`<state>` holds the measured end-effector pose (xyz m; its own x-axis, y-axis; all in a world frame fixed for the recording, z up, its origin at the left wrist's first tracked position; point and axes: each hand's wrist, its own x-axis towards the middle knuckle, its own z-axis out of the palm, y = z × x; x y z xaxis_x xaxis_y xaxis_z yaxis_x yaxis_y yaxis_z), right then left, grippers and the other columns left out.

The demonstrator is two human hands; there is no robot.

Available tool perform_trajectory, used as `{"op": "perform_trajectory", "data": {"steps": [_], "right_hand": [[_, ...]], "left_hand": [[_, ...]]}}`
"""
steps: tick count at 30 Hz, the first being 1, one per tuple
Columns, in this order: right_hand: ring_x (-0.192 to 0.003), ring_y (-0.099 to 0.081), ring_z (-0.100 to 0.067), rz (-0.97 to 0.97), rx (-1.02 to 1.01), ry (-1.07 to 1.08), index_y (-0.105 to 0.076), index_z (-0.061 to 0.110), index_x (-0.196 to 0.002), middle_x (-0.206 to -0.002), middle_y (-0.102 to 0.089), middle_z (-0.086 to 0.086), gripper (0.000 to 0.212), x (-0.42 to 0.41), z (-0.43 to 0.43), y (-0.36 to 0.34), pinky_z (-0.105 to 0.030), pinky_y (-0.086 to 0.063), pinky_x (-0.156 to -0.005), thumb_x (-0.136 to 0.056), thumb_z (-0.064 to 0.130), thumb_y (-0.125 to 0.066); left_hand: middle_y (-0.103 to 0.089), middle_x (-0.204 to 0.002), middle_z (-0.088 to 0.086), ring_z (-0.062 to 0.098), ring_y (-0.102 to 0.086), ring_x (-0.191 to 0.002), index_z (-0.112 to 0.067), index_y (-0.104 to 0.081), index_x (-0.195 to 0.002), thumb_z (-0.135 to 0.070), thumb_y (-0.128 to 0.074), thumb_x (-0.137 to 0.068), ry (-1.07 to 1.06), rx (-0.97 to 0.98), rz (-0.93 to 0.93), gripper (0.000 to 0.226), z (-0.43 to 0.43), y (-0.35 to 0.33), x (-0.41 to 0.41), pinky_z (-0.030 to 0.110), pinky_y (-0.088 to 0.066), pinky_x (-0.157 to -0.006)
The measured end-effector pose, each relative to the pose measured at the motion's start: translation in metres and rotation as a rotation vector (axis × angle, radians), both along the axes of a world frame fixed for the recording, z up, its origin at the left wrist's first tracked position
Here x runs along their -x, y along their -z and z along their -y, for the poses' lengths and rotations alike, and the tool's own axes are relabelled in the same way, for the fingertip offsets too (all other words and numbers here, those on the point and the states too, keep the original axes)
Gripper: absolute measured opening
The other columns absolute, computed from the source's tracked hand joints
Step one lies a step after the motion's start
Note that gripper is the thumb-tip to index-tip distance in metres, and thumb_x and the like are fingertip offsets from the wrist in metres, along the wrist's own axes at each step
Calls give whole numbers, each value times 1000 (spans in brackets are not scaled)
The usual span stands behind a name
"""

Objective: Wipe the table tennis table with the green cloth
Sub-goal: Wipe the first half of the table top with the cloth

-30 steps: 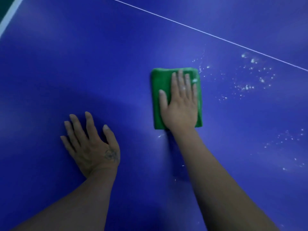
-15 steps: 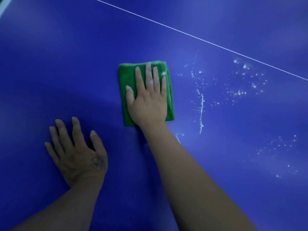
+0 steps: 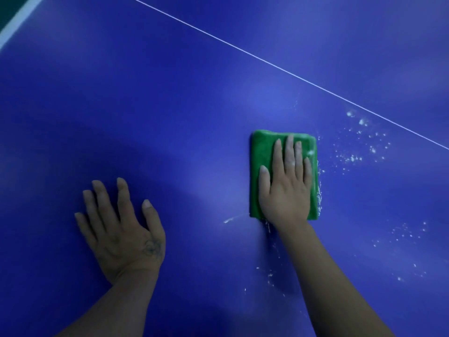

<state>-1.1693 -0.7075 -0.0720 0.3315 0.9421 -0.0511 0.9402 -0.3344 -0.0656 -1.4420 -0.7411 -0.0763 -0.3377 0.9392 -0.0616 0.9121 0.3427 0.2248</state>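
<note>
The blue table tennis table fills the view. A folded green cloth lies flat on it, right of centre. My right hand presses down on the cloth with straight fingers and covers most of it. My left hand rests flat on the bare table surface to the left, fingers spread, holding nothing. White powdery specks dot the table to the right of the cloth, and a thin line of them sits along the cloth's right edge.
A thin white centre line runs diagonally across the table from top centre to the right edge. The table's white border stripe shows at the top left corner. More white specks lie at the lower right and near my right wrist.
My right hand first slid the cloth left, then back to the right, pushing the streak of white powder toward the speckled patch. The left hand stayed planted on the table.
</note>
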Motion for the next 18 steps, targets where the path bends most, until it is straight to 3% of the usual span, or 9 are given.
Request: {"op": "perform_trajectory", "data": {"steps": [4,10,13,18], "right_hand": [[-170,-5,-27,1,-32,-91,-19,9,-173,-183,-10,-6,73,43,-52,2,-54,-4,-136,-111,47,-24],[-169,-9,-16,-101,-18,-197,-23,29,-174,-182,-11,10,76,31,-140,0,-41,-2,-135,-109,66,-37],[-168,-8,-14,-78,-35,-112,-24,33,-173,-182,-12,13,80,-12,-146,1,-42,-3,-135,-106,75,-34],[-169,-5,-21,-35,-13,174,-20,26,-174,-183,-11,4,82,-96,-111,-1,-53,5,-136,-108,73,-24]], "left_hand": [[-8,-182,12,29,-2,-169,-18,-24,-172,-53,-25,-109,4,7,7,73,0,1,2,55,0,-136],[-8,-182,11,27,-1,-169,-18,-24,-172,-53,-26,-108,2,-4,4,73,1,1,0,54,0,-136],[-7,-182,11,28,-1,-169,-18,-23,-172,-53,-25,-108,7,-8,3,73,1,1,0,54,0,-136],[-8,-181,12,29,-2,-169,-18,-24,-172,-54,-24,-108,-1,-3,9,73,0,0,0,54,-1,-136]]}}
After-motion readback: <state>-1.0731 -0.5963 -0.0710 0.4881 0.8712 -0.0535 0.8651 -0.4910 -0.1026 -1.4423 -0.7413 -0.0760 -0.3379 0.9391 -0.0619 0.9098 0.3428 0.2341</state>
